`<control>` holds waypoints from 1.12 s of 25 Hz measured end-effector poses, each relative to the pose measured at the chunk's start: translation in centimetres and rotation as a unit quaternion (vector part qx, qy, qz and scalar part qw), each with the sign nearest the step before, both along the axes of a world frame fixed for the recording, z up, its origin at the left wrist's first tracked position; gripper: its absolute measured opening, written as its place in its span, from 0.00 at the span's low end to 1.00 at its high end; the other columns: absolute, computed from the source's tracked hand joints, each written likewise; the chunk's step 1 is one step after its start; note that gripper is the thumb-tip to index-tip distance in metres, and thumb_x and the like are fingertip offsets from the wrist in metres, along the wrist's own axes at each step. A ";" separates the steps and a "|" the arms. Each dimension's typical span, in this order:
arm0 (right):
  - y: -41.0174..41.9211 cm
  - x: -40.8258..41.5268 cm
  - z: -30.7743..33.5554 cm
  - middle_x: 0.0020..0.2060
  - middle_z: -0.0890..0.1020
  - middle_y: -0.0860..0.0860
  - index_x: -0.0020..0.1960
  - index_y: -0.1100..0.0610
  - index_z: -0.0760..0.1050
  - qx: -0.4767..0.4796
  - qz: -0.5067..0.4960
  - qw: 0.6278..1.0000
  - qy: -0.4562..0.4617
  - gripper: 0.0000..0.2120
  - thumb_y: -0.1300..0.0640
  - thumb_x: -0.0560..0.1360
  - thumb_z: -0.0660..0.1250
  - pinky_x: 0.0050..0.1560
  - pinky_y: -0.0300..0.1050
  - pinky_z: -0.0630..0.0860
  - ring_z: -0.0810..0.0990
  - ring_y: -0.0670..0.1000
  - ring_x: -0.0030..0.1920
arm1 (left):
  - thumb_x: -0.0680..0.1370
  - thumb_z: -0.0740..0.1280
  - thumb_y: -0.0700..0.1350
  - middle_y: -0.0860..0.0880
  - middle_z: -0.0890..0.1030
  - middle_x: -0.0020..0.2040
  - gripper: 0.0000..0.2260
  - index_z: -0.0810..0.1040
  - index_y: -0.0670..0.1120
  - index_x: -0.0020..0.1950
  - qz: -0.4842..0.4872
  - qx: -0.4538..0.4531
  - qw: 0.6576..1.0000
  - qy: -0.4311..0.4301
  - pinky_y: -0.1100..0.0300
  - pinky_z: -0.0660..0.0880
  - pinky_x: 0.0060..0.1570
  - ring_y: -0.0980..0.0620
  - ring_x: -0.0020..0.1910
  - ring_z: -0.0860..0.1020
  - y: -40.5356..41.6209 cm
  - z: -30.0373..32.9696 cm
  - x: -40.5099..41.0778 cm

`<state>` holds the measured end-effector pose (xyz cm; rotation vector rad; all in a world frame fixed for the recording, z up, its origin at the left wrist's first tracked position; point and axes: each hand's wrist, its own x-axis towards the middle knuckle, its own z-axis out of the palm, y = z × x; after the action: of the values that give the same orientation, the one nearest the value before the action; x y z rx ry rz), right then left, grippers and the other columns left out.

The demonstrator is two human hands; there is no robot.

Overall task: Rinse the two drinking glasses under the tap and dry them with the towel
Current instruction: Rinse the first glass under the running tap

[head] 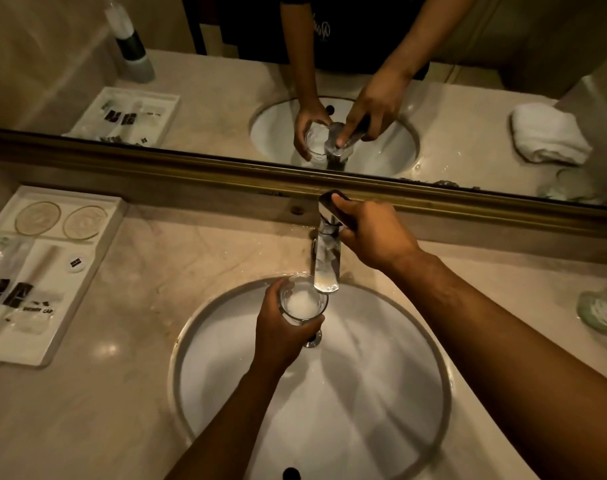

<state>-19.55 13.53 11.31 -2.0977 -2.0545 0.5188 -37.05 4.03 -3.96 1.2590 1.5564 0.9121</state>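
Observation:
My left hand (281, 327) grips a clear drinking glass (304, 303) upright over the white sink (198, 341), right under the spout of the chrome tap (326, 261). Frothy water fills the glass. My right hand (371, 230) holds the tap's lever at the top, fingers curled over it. A second glass (603, 310) stands on the counter at the far right edge. The white towel (548, 136) shows only as a reflection in the mirror, folded on the counter's right side.
A white amenity tray (104, 258) with two coasters and wrapped toiletries sits on the marble counter at the left. The gold-framed mirror (191, 168) runs along the back behind the tap. A bottle is reflected at the upper left.

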 end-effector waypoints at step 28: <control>-8.3 -2.3 -16.8 0.57 0.82 0.53 0.59 0.54 0.80 -0.034 0.252 0.967 -0.014 0.13 0.60 0.75 0.68 0.52 0.49 0.80 0.81 0.56 0.56 | 0.58 0.83 0.49 0.59 0.77 0.67 0.44 0.70 0.58 0.72 -0.228 0.062 0.970 0.063 0.62 0.78 0.57 0.59 0.64 0.77 3.8 -2.6 -2.3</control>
<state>-21.85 5.22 -5.52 -1.6041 -2.6260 0.6312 -39.33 7.84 -6.61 1.7021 1.2370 0.6472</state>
